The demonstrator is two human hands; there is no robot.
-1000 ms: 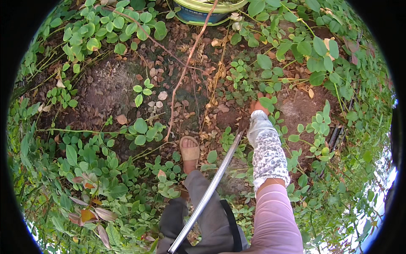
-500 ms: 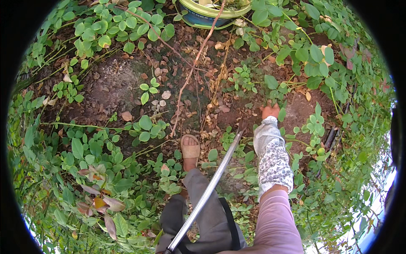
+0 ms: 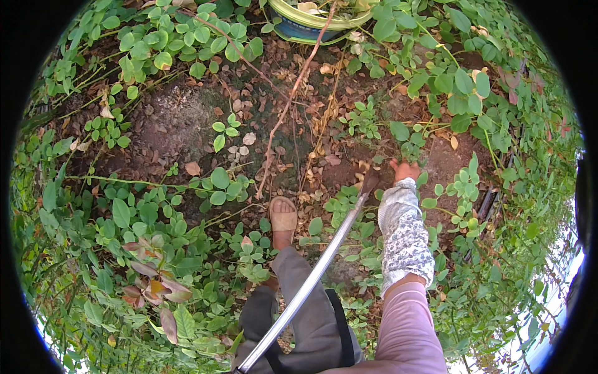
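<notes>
The right hand (image 3: 406,171) reaches among low leaves (image 3: 411,151), fingers' grip unclear. At its eleven o'clock, the tub (image 3: 296,28) holds some dry leaves (image 3: 309,7); green shoots (image 3: 362,121) look untouched.

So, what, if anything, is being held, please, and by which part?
Cannot tell: the right hand is by leaves; the metal pole runs out of view.

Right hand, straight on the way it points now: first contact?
The bare right hand would likely meet the small cluster of rounded green leaves just beyond its fingers. Depth is unclear from one view; the leaves may sit higher than its path.
</notes>
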